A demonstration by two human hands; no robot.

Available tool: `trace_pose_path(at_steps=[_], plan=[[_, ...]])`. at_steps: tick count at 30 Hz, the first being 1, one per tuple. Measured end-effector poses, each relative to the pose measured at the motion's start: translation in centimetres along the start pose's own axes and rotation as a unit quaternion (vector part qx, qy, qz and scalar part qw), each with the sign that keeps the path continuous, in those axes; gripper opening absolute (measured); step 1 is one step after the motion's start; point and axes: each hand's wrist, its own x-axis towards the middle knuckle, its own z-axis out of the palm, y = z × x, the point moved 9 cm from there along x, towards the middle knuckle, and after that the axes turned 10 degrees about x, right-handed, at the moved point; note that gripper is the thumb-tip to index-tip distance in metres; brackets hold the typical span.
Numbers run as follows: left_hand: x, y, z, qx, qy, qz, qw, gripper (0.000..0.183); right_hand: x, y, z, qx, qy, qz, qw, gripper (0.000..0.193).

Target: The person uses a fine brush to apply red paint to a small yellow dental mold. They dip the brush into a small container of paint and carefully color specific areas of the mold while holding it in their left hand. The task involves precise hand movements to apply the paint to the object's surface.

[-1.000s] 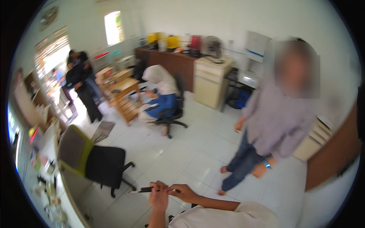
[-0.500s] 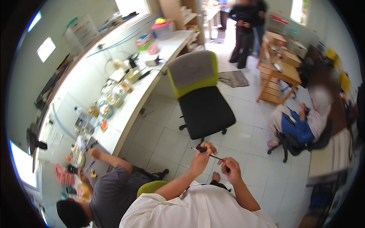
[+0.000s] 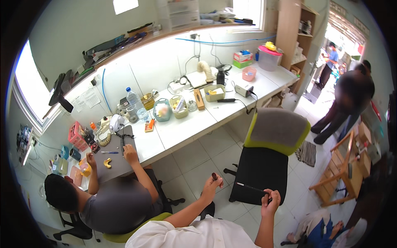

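My left hand (image 3: 211,187) is closed around a short dark brown piece (image 3: 214,176), whose rounded end sticks out above the fingers. To its right, my right hand (image 3: 271,201) grips a thin dark rod (image 3: 253,189) with a pale tip that points left toward my left hand. A gap separates the rod's tip from the brown piece. Both hands are in the air in front of my white shirt, near the seat of an office chair (image 3: 258,175). My fingers hide part of each held thing, so its exact kind cannot be told.
A long white workbench (image 3: 182,134) runs along the wall with a water bottle (image 3: 136,103), tubs (image 3: 162,109) and a corded tool (image 3: 226,100). At left a seated co-worker (image 3: 120,202) works at a grey mat (image 3: 109,159). A wooden stand (image 3: 339,182) and standing people (image 3: 351,95) are at right.
The view has swung left toward the bench. My hands have moved apart, and the thin rod, earlier reaching across to my left hand, is now held by my right hand alone.
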Motion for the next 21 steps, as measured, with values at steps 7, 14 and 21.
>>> trace_pose_path(at_steps=[7, 14, 21], plan=[[9.1, 5.9, -8.1, 0.158, 0.074, 0.045, 0.984, 0.023, 10.8, 3.6, 20.6, -0.235, -0.176, -0.094, 0.951, 0.03], [10.1, 14.4, -16.7, 0.225, 0.263, 0.139, 0.928, 0.02, 15.0, 10.1, 41.5, -0.202, -0.47, -0.124, 0.85, 0.04], [9.3, 16.7, -22.8, 0.274, 0.456, 0.125, 0.838, 0.019, 18.7, 22.3, 50.9, -0.17, -0.645, 0.004, 0.745, 0.04]])
